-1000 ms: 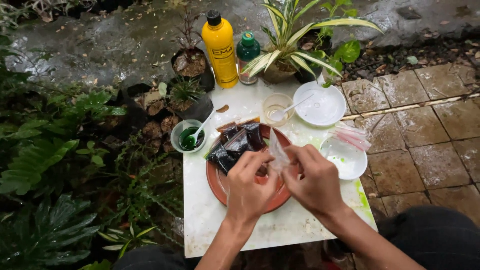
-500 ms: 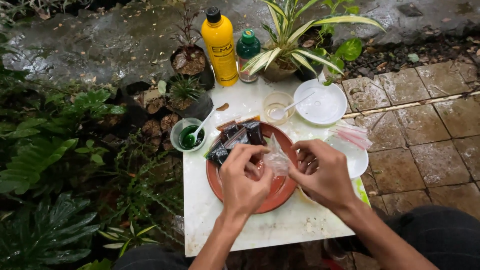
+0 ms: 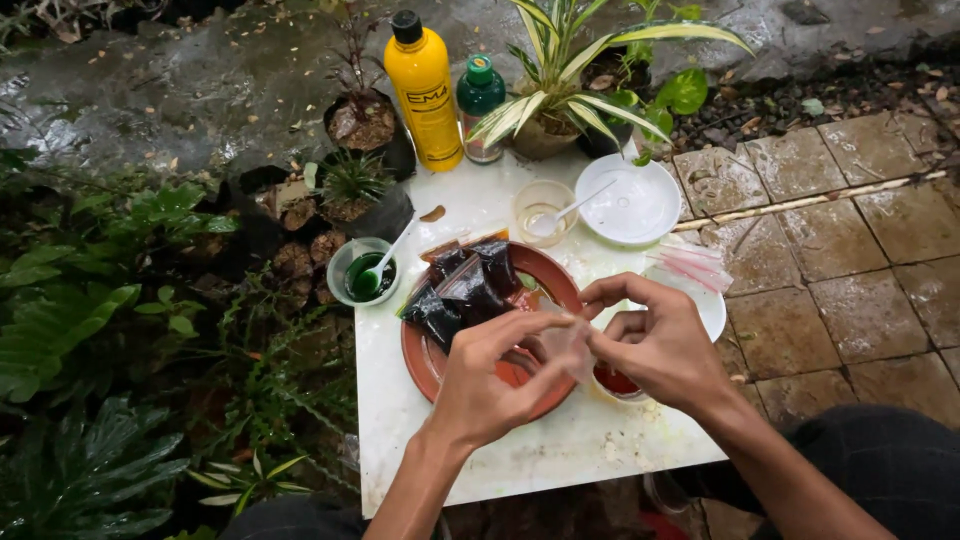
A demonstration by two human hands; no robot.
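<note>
A small clear plastic bag [image 3: 572,345] is pinched between the closed fingers of the left hand [image 3: 490,385] and right hand [image 3: 655,345], above a round terracotta plate [image 3: 425,355] bearing dark filled packets [image 3: 465,290] on the white bench [image 3: 560,450].

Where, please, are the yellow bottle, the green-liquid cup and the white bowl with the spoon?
yellow bottle [image 3: 424,95], head view, middle of its body.
green-liquid cup [image 3: 362,273], head view, on the green liquid inside.
white bowl [image 3: 645,205], head view, its inner bottom.
</note>
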